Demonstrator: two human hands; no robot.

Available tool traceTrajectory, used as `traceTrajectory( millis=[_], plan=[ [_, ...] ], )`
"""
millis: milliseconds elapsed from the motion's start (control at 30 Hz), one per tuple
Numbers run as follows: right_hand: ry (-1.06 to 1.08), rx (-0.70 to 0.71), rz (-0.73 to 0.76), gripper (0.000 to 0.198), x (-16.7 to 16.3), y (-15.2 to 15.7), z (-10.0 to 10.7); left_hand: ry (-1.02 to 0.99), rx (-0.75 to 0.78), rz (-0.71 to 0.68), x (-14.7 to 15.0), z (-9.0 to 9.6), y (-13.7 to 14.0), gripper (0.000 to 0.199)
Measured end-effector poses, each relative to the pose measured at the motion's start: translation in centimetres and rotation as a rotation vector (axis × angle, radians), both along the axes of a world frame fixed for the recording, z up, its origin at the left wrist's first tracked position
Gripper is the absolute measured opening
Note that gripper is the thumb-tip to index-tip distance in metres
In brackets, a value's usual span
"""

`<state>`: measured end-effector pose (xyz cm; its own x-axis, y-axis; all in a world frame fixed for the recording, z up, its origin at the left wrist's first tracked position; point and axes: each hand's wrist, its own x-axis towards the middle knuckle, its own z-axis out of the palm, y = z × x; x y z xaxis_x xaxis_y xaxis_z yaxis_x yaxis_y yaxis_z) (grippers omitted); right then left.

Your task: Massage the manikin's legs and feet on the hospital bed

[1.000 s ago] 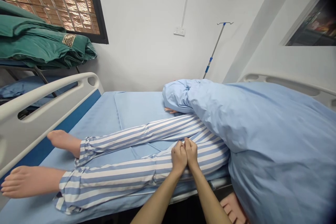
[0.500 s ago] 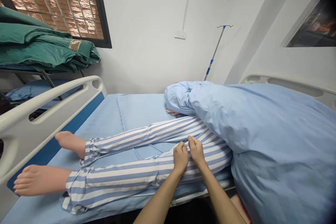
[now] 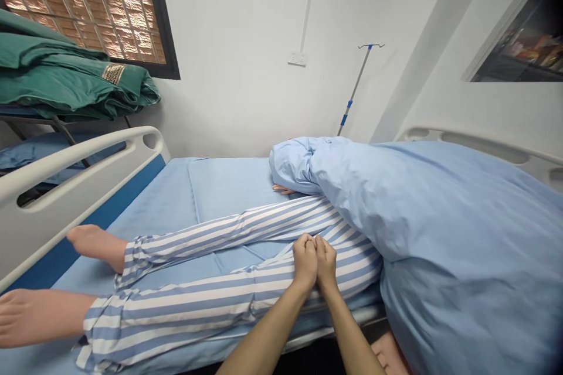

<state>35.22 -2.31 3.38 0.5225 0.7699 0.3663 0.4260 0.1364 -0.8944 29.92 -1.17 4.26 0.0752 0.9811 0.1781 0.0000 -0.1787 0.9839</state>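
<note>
Nearest, at the lower edge, part of a hand of the lying figure (image 3: 389, 353) was shown beside the hanging duvet (image 3: 422, 205). Just beyond, the left hand (image 3: 305, 259) and the right hand (image 3: 326, 259) were held side by side, touching, over the near thigh of the striped trousers (image 3: 189, 304). In each, the grip was narrow, the fingers being curled into a fist; whether anything was enclosed, or whether the cloth was pressed, could not be told. The trousers were stretched along the bed (image 3: 229, 179), with the near foot (image 3: 44, 317) and the far foot (image 3: 99, 246) left bare towards the footboard (image 3: 21, 246). Their upper end was covered by the duvet, which was heaped to the right; from under its far edge, fingertips (image 3: 282, 189) were exposed. Farther off, a hooked pole (image 3: 360, 77) was seen against the wall, and green cloth (image 3: 57, 76) was piled below the barred window (image 3: 105, 6).
</note>
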Motion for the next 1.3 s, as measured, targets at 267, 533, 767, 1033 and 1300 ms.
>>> traceTrajectory(
  millis=[267, 533, 767, 1033, 1300],
  plan=[
    [0.041, 0.02, 0.021, 0.035, 0.3, 0.1, -0.4, 0.259, 0.06, 0.008, -0.5, -1.2, -1.2, 0.019],
    [0.065, 0.047, 0.044, 0.038, 1.5, 0.0, 2.3, 0.296, 0.086, -0.045, -0.7, -0.8, -1.1, 0.019],
    [-0.167, -0.049, 0.04, 0.037, 2.1, 0.3, 0.3, 0.249, 0.058, -0.049, -0.4, -1.4, -0.7, 0.02],
    [-0.04, -0.022, 0.018, 0.034, 2.5, -0.2, 0.6, -0.025, 0.0, -0.08, 1.1, 2.4, -0.7, 0.017],
    [0.024, 0.014, -0.022, 0.035, 2.8, -0.1, 0.1, 0.228, 0.045, -0.018, 1.9, -0.1, 0.0, 0.02]
  ],
)
